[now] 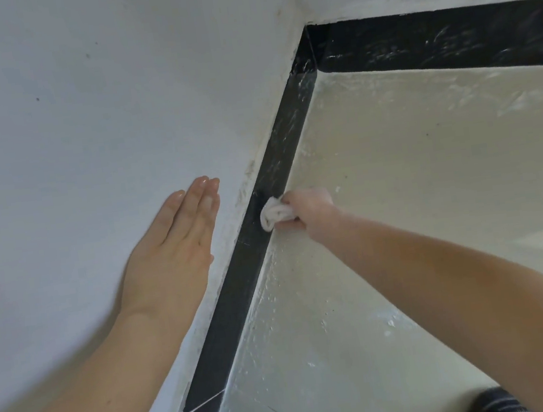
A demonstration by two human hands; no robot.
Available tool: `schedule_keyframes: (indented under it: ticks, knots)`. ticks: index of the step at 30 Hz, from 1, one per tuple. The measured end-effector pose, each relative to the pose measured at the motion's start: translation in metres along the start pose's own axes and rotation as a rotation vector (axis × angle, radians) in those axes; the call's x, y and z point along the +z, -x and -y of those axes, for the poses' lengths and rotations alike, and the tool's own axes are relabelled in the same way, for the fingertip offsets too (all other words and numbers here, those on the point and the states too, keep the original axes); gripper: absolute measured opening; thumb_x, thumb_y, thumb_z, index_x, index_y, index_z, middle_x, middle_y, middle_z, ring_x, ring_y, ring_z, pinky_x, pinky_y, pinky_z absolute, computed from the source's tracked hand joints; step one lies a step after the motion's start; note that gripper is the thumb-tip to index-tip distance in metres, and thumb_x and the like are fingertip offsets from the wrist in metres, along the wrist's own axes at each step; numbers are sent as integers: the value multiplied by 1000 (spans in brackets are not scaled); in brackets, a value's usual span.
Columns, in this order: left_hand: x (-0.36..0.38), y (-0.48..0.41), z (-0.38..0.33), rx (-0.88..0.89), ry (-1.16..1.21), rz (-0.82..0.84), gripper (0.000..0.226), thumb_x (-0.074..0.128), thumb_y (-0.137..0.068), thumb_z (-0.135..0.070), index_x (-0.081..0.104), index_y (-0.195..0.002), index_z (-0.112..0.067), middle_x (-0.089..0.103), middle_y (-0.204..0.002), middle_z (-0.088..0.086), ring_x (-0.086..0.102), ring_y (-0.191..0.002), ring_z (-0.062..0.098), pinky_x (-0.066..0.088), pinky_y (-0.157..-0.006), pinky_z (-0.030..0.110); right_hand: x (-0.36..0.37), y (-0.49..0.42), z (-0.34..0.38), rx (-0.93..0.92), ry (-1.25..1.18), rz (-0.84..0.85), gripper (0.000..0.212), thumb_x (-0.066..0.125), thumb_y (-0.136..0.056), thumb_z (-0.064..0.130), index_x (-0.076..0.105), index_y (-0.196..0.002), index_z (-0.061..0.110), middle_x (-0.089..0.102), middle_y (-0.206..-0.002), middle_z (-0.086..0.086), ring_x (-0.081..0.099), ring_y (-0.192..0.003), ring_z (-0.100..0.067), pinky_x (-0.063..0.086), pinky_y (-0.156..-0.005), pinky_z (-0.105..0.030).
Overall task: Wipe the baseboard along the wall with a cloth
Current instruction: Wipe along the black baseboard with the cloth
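My right hand (308,209) is down at the foot of the wall, fingers curled tight round a small bunched white cloth (273,216) and pressing it against the face of the black glossy baseboard strip (239,289). The cloth sits roughly midway along the run that I can see, between the lower edge of the view and the room corner. My left hand (177,239) lies flat on the white painted wall (80,127) just above the strip, fingers straight and held together, bracing me.

I judge the job about half done on this run. The stretch nearer me than the cloth looks evenly dark, apart from a thin pale line (203,403) crossing it low down, which may be a crack or a thread. The stretch from the cloth up to the corner shows pale smears and dust. The second black baseboard length (448,40) along the far wall is heavily streaked with white and looks untouched. The cream shiny floor (414,169) beside it shows dull patches too.
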State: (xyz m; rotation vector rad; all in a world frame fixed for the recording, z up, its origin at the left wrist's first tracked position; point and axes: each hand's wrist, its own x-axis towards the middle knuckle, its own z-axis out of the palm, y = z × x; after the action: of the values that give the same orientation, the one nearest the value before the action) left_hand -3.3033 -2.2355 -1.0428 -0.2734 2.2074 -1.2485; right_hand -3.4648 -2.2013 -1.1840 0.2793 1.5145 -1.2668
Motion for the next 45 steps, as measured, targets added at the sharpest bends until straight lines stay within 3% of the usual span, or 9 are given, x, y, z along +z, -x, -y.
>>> schedule_keyframes:
  ticks: [2,5,10,15,21,26,29,37,45]
  knots:
    - [4,2,-2,26,22,-42,65,0,-99,-32,-33,-136,10,-41,-141,26,-30,-136,35,-32,-95,51,-11,-9,12,-47,-292,-4,38,52,-92,11,50,-130,4,60,-116,-13,59,-96,-24,49,-79,-29]
    - [-2,2,1,15,-12,-36,66,1,-99,-32,-33,-135,10,-40,-142,26,-32,-135,35,-32,-95,51,-22,5,4,-48,-234,-100,29,48,-94,15,53,-118,1,63,-100,-13,65,-89,-25,54,-82,-35]
    - [-1,1,0,-16,-5,-31,67,3,-99,-33,-30,-137,10,-38,-143,26,-28,-137,35,-30,-98,51,-4,62,-57,149,40,258,26,43,-96,15,61,-104,-2,63,-73,-16,61,-49,-22,55,-51,-30]
    - [0,2,-1,-17,16,-55,70,12,-102,-33,-29,-138,10,-37,-144,26,-27,-138,35,-20,-111,45,23,82,-51,264,104,473,23,38,-97,8,60,-98,-1,64,-77,-16,62,-56,-23,55,-55,-27]
    - [-2,1,1,-14,53,-14,67,12,-102,-28,-30,-137,10,-38,-143,25,-30,-136,35,-31,-100,50,9,63,12,48,146,372,19,41,-97,0,51,-81,-1,53,-76,-11,54,-65,-20,54,-72,-30]
    - [-3,1,2,-8,76,4,65,11,-102,-26,-29,-137,11,-40,-141,26,-30,-136,36,-32,-99,50,-5,40,43,-3,-128,211,23,37,-98,2,50,-79,3,55,-81,-14,54,-57,-18,49,-54,-22]
    - [-6,1,1,6,107,31,65,10,-102,-25,-33,-135,11,-41,-141,26,-31,-136,36,-26,-107,45,-18,25,46,3,-456,115,18,40,-99,11,57,-99,5,59,-83,-14,59,-60,-20,52,-52,-24]
    - [-7,1,2,-2,151,47,69,13,-102,-27,-34,-134,11,-44,-140,26,-34,-134,36,-32,-97,49,1,47,-30,185,142,377,19,47,-93,11,61,-103,4,64,-87,-15,63,-60,-20,53,-47,-23]
    - [-5,1,1,9,160,60,69,12,-102,-25,-37,-131,12,-47,-137,27,-37,-132,36,-33,-94,50,-1,22,46,-64,233,277,31,40,-95,-5,43,-66,6,47,-71,-10,48,-62,-19,49,-65,-29]
